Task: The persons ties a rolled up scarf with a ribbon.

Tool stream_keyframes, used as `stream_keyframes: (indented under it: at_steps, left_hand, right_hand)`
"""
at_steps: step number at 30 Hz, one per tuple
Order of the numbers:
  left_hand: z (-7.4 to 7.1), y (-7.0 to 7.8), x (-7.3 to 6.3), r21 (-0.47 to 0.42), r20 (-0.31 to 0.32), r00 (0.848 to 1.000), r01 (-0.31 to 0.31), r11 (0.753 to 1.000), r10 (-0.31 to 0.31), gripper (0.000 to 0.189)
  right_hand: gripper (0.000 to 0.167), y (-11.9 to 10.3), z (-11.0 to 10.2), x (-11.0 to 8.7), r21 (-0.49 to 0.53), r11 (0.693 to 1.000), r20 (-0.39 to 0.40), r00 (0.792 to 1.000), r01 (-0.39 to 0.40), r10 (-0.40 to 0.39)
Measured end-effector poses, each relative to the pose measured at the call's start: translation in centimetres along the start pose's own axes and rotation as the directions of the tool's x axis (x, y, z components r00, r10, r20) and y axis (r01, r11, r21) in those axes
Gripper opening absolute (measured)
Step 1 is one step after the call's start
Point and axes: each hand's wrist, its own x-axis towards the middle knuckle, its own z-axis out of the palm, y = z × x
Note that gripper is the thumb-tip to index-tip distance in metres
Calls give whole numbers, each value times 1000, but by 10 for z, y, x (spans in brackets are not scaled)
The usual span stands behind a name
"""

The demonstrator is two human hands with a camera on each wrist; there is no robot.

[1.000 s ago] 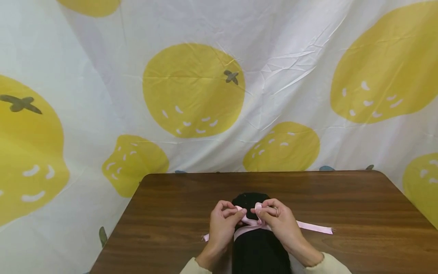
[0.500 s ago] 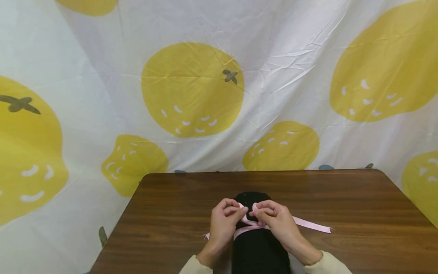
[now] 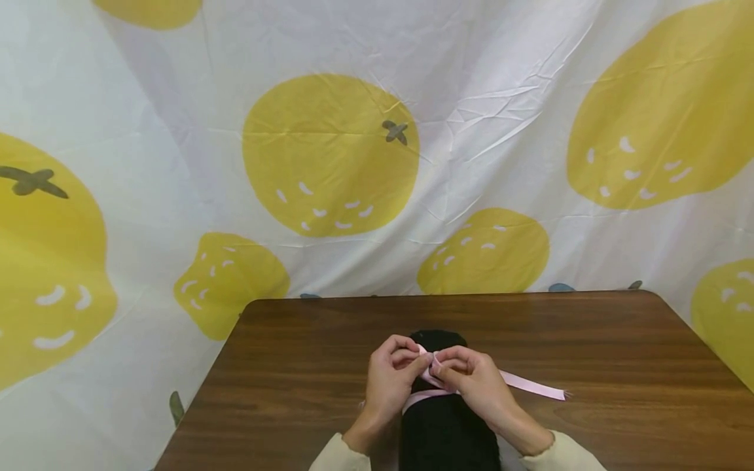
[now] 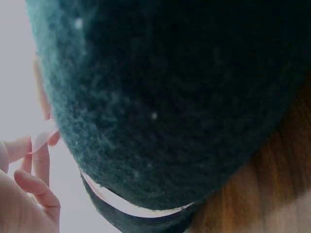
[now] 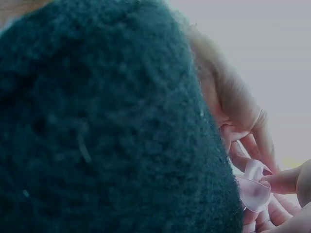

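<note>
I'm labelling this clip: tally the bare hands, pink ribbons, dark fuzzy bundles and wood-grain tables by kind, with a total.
Bare left hand and right hand: 2
Pink satin ribbon: 1
Dark fuzzy cloth bundle: 1
Brown wood-grain table: 1
Total: 5

The head view looks forward-down; wrist views crowd dark fabric [image 4: 160, 99].

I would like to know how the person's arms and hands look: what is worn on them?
The left hand and right hand are bare, with no gloves. The left sleeve and right sleeve are both pale cream and end near the wrists; I see no markings on their visible parts.
</note>
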Motion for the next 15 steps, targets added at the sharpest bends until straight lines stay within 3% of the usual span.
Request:
stream_keyframes:
  at_steps: [10, 15]
  left_hand:
    - [2, -1, 2, 145, 15, 993, -119, 982, 118, 21]
    - [3, 4, 0, 190, 18, 993, -120, 974, 119, 19]
  right_hand:
    - [26, 0, -3, 1, -83, 996, 16, 1000, 14, -12]
    - [25, -1, -4, 0, -92, 996, 13, 1000, 16, -15]
